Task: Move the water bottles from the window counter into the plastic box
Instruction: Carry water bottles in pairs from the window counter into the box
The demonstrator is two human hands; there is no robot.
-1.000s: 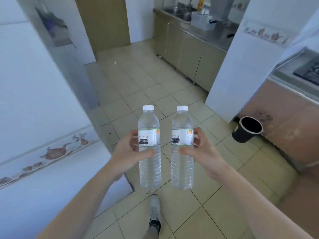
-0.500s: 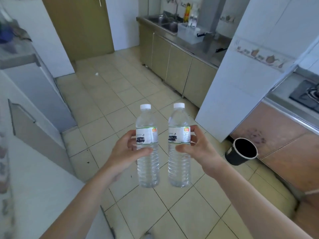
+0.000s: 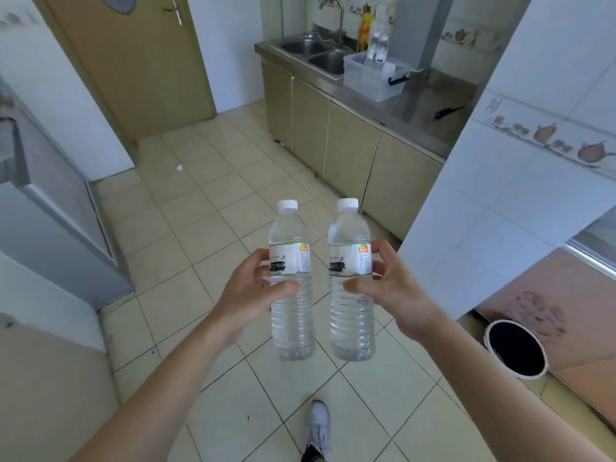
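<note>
While both bottles are carried upright over the floor tiles, mid-walk, the main risk is a slip: each is held only at the label band, bottom half hanging free, so a knock between the two, which sit just beside each other, or a bump on the white wall corner (image 3: 466, 195) on the right could twist one loose. The black bin (image 3: 515, 349) near the right foot path is a trip hazard.

Head view: left hand (image 3: 248, 288) has its fingers (image 3: 258, 258) curled round the left bottle (image 3: 291, 281), thumb pressed across the front. Right hand (image 3: 390, 288) likewise pinches the right bottle (image 3: 351, 281), fingers wrapped behind. The plastic box (image 3: 373, 78) sits on the counter (image 3: 416, 108) beside the sink (image 3: 313, 53), well apart ahead; what look like bottles already stand in it.
</note>
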